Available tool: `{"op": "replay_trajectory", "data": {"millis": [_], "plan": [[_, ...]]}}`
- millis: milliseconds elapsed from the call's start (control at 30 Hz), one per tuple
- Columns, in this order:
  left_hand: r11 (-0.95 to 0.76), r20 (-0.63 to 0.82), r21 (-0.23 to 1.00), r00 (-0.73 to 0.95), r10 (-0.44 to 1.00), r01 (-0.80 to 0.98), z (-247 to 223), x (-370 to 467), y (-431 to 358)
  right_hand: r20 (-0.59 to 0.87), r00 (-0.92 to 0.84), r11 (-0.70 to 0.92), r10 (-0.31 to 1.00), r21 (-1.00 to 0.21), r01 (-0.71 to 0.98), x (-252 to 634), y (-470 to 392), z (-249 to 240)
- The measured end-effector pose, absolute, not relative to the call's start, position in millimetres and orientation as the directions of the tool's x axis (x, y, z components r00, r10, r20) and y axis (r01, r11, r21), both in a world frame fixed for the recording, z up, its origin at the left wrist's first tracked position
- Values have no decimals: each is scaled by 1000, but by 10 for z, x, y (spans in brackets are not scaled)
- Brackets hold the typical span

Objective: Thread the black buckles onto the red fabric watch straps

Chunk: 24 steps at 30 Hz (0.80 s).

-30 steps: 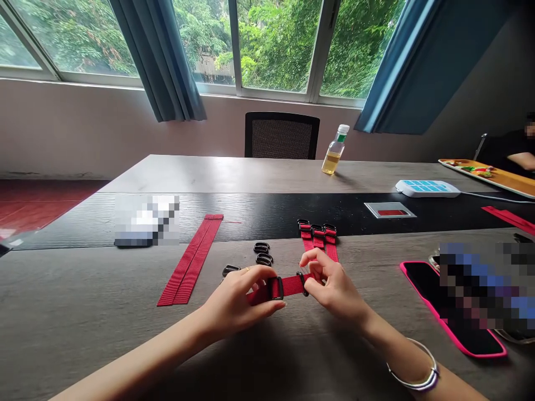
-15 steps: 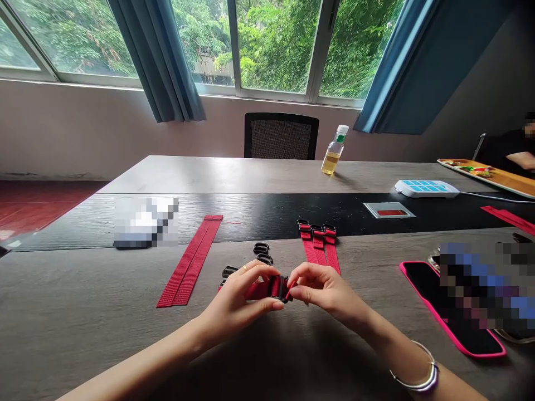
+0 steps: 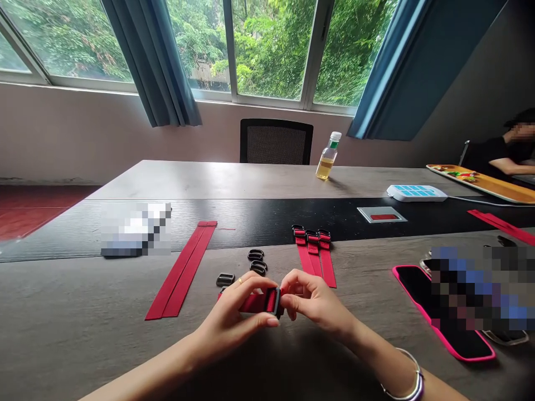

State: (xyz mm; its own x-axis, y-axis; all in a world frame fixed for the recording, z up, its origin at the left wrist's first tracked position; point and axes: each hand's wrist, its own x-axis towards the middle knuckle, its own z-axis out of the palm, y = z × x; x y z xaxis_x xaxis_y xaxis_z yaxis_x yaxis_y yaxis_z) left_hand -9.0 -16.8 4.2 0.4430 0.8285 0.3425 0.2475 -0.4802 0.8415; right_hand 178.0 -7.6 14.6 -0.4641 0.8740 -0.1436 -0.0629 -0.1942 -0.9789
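Note:
Between thumb and fingers, my left hand [image 3: 246, 306] holds a red strap [image 3: 253, 303] with a black buckle [image 3: 273, 302] threaded on it. My right hand [image 3: 307, 298] pinches at the buckle's right side, where the strap's end is mostly hidden by the fingertips. Several loose black buckles [image 3: 256, 254] lie just beyond my left hand. Past my right hand are three red straps [image 3: 313, 259] fitted with black buckles. Flat red straps [image 3: 181, 273] lie side by side on the left.
A phone in a pink case [image 3: 443, 312] lies at the right. Farther back stand a bottle [image 3: 326, 157], a white power strip [image 3: 417, 193] and an orange tray [image 3: 497, 185]. A person in black [image 3: 497, 150] sits at the far right.
The view has shifted slightly. The buckle in my left hand is turned more upright, and the strap piece seen between my right fingertips is now mostly hidden behind them.

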Motion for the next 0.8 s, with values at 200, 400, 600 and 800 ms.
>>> {"op": "replay_trajectory", "data": {"millis": [200, 400, 600, 800], "plan": [[-480, 330, 824, 436, 837, 299, -29, -98, -148, -100, -447, -126, 889, -992, -27, 1791, -63, 126], [-488, 315, 822, 478, 820, 295, -58, -125, -119, -93, -429, -137, 898, -988, -71, 1774, -79, 92], [-549, 377, 799, 506, 776, 246, -134, -106, -125, -92, -440, -148, 893, -984, -95, 1724, -118, 82], [-543, 392, 809, 483, 783, 224, -195, -91, -154, -81, -407, -157, 910, -975, -157, 1673, -161, 63]]}}
